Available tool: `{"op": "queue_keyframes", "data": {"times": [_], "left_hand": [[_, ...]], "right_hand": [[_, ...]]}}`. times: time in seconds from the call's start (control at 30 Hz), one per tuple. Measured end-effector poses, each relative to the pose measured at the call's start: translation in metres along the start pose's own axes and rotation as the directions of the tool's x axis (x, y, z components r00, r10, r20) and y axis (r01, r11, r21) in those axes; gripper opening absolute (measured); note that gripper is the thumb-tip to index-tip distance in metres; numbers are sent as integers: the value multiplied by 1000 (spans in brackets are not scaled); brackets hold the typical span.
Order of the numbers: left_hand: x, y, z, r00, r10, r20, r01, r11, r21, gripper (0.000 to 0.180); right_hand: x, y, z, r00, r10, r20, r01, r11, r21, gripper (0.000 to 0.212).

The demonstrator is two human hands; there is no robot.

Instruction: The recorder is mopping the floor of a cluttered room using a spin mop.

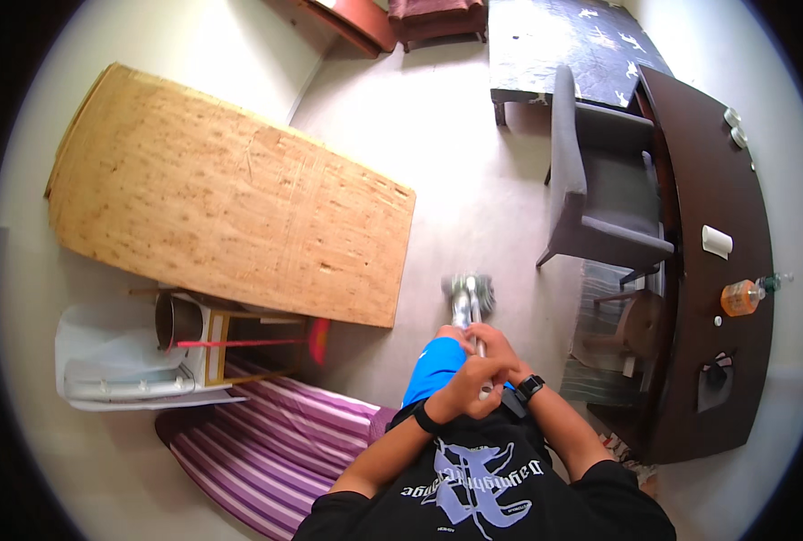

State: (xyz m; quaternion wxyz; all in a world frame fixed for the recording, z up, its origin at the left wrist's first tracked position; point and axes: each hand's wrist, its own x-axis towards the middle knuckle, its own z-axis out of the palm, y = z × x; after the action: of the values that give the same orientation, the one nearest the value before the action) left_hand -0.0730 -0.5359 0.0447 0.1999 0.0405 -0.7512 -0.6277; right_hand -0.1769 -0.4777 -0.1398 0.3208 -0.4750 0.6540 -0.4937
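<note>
Grey-green mop (470,293): it stood ahead of the shorts (430,368), its head seemingly on the floor (491,216); blur kept me from making out its shape.
Left hand (470,388): I saw it wrapped round the pole (461,311) near its top end, close to the shirt (473,496); a sudden stop at the head could have driven that end into the belly.
Right hand (502,353): it gripped the pole just beyond the left one. With both bunched so high, I judged the leverage poor; a snag could have twisted the head aside.
Board (239,189): its near end jutted out left of the mop. I could not tell what held it up, so a wide swing into its edge might have shifted it.
Red stick (239,343): its broad end showed by the board's corner; a stroke pulled back leftward could have knocked it.
Chair (613,176): its legs stood ahead on the right, where the head might have caught.
Table (717,397): it carried a bottle (740,298), which a hard bump could have toppled.
</note>
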Motion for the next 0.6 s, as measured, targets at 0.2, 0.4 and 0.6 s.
{"op": "queue_keyframes", "data": {"times": [0.2,0.4,0.6], "left_hand": [[73,-13,-20,927,308,215,-344,926,156,33],[148,-38,-73,920,333,207,-355,932,77,28],[236,-112,-160,989,40,144,-19,989,-146,22]], "right_hand": [[102,-20,-55,899,-201,-389,115,966,-232,28],[187,-16,-93,937,-152,-315,37,938,-344,31],[281,44,-99,987,92,-132,-128,946,-298,34]]}}
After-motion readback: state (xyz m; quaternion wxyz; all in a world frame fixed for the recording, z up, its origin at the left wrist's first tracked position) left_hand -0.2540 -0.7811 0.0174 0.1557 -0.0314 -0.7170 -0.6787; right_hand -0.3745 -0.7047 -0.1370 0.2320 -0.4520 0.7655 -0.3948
